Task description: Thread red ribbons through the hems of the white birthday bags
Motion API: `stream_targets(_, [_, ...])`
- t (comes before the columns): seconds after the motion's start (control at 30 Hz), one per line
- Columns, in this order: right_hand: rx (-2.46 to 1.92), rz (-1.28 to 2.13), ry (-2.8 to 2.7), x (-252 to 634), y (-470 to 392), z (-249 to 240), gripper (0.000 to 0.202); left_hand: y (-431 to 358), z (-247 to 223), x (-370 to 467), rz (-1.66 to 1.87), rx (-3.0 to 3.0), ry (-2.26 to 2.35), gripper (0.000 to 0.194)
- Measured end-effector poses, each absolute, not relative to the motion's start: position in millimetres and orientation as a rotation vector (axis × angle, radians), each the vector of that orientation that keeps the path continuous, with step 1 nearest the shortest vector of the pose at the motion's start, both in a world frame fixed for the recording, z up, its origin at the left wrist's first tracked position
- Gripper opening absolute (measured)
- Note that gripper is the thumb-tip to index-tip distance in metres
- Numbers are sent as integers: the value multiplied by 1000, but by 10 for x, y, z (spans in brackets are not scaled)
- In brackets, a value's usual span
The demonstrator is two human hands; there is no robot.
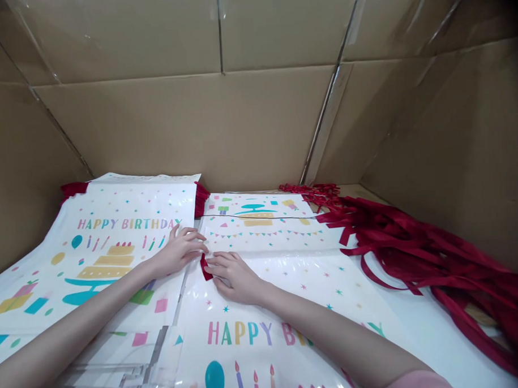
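Two white plastic sheets or bags printed with "HAPPY BIRTHDAY", cakes and stars lie side by side: the left printed bag (115, 199) and the right printed bag (283, 295). A short piece of red ribbon (205, 268) rests near the upper left edge of the right one. My right hand (234, 278) has closed its fingers on that ribbon, partly covering it. My left hand (179, 254) reaches over the left bag's right edge, fingers bent but apart, fingertips close to the ribbon. Nothing shows in its grasp.
A heap of long red ribbons (396, 240) lies at the right. Bunched red ribbon (202, 199) shows beside the left bag's top. Another printed sheet (260, 216) lies behind, crossed by a thin dark cord. Tall cardboard walls (188, 123) enclose the back and sides.
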State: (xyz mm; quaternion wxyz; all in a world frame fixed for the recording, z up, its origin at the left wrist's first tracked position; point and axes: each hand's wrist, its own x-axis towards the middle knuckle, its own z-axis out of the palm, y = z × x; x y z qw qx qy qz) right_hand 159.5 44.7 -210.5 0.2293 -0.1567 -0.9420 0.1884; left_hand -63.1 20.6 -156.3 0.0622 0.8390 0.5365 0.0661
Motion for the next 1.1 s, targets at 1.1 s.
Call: stream_targets(1.1, [-429,454,-2573,1570,447,-2165,31,482,-1610,-422,-142,2171,1984,29])
